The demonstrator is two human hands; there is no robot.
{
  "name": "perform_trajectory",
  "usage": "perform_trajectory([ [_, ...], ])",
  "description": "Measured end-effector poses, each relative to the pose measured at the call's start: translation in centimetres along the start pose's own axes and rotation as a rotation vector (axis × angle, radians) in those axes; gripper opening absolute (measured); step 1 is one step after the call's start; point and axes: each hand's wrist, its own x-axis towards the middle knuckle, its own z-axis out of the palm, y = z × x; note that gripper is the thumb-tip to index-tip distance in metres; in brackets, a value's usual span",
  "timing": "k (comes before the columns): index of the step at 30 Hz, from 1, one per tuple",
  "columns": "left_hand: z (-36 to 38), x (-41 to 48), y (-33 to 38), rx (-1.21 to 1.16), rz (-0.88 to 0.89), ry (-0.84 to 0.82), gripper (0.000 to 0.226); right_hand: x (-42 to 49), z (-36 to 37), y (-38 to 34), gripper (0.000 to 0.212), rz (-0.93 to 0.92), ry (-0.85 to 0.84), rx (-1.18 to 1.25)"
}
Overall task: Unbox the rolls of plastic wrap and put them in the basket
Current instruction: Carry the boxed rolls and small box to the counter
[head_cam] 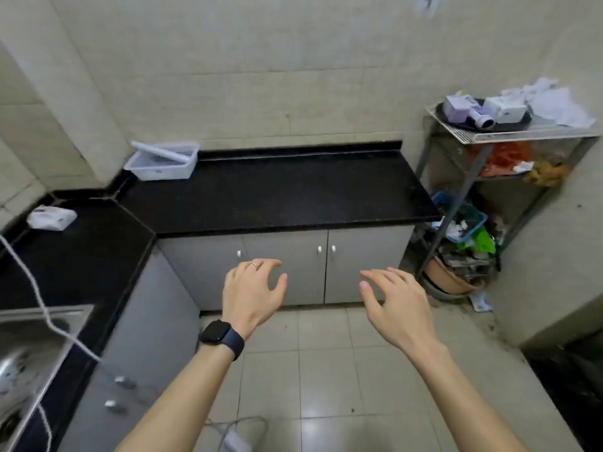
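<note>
The black countertop (277, 190) is being viewed from above. At its far left corner a white basket (162, 161) is being kept, a roll (161, 151) resting across it. Before the countertop, the left hand (253, 293) and right hand (396, 298) are being held apart, fingers spread, empty.

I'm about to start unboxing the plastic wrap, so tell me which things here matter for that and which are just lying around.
For the job:
- white basket, roll already in it
- boxes on the wire rack
- left hand, right hand, both empty

Lying about:
- tissue pack
- sink
- white cable
</note>
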Motion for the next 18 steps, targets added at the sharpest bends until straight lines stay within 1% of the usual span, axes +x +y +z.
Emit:
perform_trajectory([
  [1, 0.7, 1.6, 0.4, -0.011, 0.048, -0.01, 0.035, 0.9, 0.0, 0.7, 0.031, 0.013, 0.024, 0.01],
  [4, 3.0, 6.3, 2.5, -0.007, 0.114, -0.064, 0.036, 3.6, -0.4, 3.1, 0.03, 0.113, 0.065, 0.002],
  [9, 7.8, 14.6, 7.8, -0.034, 0.266, -0.102, 0.034, 8.3, -1.4, 8.4, 0.03, 0.264, 0.109, -0.041],
  [14, 12.6, 23.5, 14.6, -0.03, 0.394, -0.096, 0.035, 14.7, -1.8, 15.2, 0.033, 0.328, 0.13, -0.06],
  [18, 15.4, 30.8, 20.9, -0.018, 0.421, -0.124, 0.034, 20.9, -3.2, 21.3, 0.033, 0.373, 0.147, -0.036],
])
